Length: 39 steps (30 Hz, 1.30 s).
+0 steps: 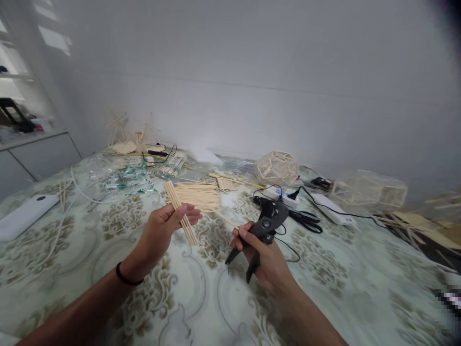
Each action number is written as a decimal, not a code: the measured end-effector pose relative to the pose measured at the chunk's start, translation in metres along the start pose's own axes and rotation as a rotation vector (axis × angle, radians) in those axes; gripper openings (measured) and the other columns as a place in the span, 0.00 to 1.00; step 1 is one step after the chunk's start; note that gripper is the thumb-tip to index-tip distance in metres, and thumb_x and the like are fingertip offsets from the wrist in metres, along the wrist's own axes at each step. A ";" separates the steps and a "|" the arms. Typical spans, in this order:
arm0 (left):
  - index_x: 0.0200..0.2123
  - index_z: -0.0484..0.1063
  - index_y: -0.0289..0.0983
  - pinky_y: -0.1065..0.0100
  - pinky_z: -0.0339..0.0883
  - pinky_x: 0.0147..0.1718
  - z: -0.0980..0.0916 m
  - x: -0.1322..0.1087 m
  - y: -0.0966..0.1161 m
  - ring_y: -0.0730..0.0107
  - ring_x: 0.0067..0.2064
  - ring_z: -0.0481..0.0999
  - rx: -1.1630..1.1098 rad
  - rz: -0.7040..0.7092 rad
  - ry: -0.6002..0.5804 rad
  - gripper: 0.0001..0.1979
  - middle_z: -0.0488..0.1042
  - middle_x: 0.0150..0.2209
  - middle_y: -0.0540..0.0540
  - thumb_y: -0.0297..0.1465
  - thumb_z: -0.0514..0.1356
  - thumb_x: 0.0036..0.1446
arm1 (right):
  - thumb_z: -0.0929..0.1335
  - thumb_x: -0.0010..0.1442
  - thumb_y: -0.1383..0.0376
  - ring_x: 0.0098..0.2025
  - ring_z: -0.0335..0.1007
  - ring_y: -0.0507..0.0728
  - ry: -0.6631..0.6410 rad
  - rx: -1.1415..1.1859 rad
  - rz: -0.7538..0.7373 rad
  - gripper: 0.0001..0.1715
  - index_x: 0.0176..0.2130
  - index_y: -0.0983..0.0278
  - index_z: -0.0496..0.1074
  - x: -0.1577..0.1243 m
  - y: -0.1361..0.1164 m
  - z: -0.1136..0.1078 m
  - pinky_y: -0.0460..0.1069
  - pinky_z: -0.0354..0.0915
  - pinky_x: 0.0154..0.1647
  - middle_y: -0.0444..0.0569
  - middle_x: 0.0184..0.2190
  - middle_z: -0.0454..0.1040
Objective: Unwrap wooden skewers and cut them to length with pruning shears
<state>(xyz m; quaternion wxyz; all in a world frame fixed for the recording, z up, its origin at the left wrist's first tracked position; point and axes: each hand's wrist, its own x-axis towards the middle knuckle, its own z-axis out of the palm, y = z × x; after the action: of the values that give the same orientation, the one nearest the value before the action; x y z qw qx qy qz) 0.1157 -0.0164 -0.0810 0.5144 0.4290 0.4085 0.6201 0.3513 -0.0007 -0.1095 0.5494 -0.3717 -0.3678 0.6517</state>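
Pinched between the thumb and fingers of my left hand (169, 221) is a small bundle of thin wooden sticks (189, 232), tilted, its top leaning left. My right hand (264, 257) holds black-handled cutters (272, 216), their head pointing up and away from me. The thumb and finger of that same hand also grip one single wooden stick (226, 219), which reaches left toward a pile of sticks (194, 194) on the table. The two hands are apart, with patterned cloth between them.
Behind the hands lie green-tipped plastic pieces (135, 185) and packaged sticks (173, 164). A stick-framed polyhedron (276, 168) stands at the wall, and another stick frame (370, 188) is to the right. A power strip (280, 196) with black cables lies nearby. A white device (27, 216) rests at left.
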 end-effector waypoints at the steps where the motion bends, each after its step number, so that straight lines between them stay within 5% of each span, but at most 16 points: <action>1: 0.39 0.81 0.30 0.46 0.78 0.54 0.000 0.001 0.000 0.46 0.45 0.86 -0.003 0.000 0.004 0.22 0.86 0.40 0.34 0.46 0.70 0.57 | 0.83 0.43 0.57 0.25 0.67 0.51 0.008 0.004 -0.004 0.21 0.30 0.62 0.75 -0.001 0.000 0.001 0.51 0.66 0.35 0.45 0.28 0.78; 12: 0.45 0.81 0.34 0.52 0.79 0.52 0.000 -0.005 -0.008 0.51 0.48 0.85 0.146 0.000 -0.034 0.20 0.86 0.44 0.38 0.45 0.68 0.60 | 0.79 0.50 0.54 0.23 0.66 0.51 -0.177 -0.262 0.063 0.19 0.31 0.64 0.75 -0.015 0.023 0.020 0.47 0.63 0.28 0.45 0.24 0.77; 17: 0.44 0.82 0.37 0.54 0.77 0.52 -0.002 -0.011 -0.006 0.52 0.48 0.85 0.238 0.007 -0.065 0.17 0.86 0.42 0.42 0.45 0.64 0.63 | 0.76 0.53 0.57 0.19 0.57 0.48 -0.279 -0.453 0.080 0.14 0.31 0.64 0.74 -0.020 0.016 0.024 0.45 0.56 0.23 0.40 0.20 0.72; 22: 0.35 0.85 0.42 0.61 0.76 0.49 0.007 -0.019 0.000 0.51 0.46 0.84 0.607 0.152 -0.162 0.15 0.87 0.40 0.45 0.45 0.64 0.61 | 0.77 0.53 0.55 0.24 0.61 0.49 -0.198 -0.492 -0.070 0.16 0.35 0.65 0.77 -0.021 -0.002 0.023 0.46 0.60 0.28 0.38 0.21 0.67; 28: 0.30 0.82 0.40 0.67 0.72 0.28 0.021 -0.031 -0.012 0.60 0.25 0.78 0.873 0.227 -0.358 0.17 0.82 0.24 0.47 0.42 0.59 0.63 | 0.76 0.55 0.53 0.26 0.65 0.51 -0.169 -0.430 -0.202 0.21 0.45 0.62 0.80 -0.029 -0.013 0.025 0.48 0.65 0.32 0.40 0.25 0.70; 33: 0.25 0.76 0.40 0.67 0.71 0.28 0.027 -0.037 -0.017 0.64 0.22 0.73 0.899 0.262 -0.420 0.17 0.76 0.19 0.50 0.38 0.57 0.64 | 0.75 0.57 0.61 0.31 0.70 0.54 -0.231 -0.582 -0.382 0.05 0.32 0.61 0.78 -0.037 -0.011 0.027 0.50 0.68 0.37 0.43 0.27 0.74; 39: 0.27 0.78 0.42 0.69 0.69 0.27 0.029 -0.039 -0.013 0.62 0.25 0.75 0.855 0.196 -0.445 0.13 0.80 0.23 0.52 0.35 0.58 0.62 | 0.71 0.54 0.72 0.30 0.72 0.56 -0.245 -0.724 -0.480 0.07 0.28 0.59 0.74 -0.042 -0.016 0.025 0.49 0.67 0.37 0.42 0.27 0.77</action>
<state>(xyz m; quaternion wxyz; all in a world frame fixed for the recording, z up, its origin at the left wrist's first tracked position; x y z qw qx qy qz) 0.1512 -0.0517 -0.0890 0.3062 0.7604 0.4643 0.3354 0.3416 -0.0424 -0.0804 0.4721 -0.3640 -0.7102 0.3745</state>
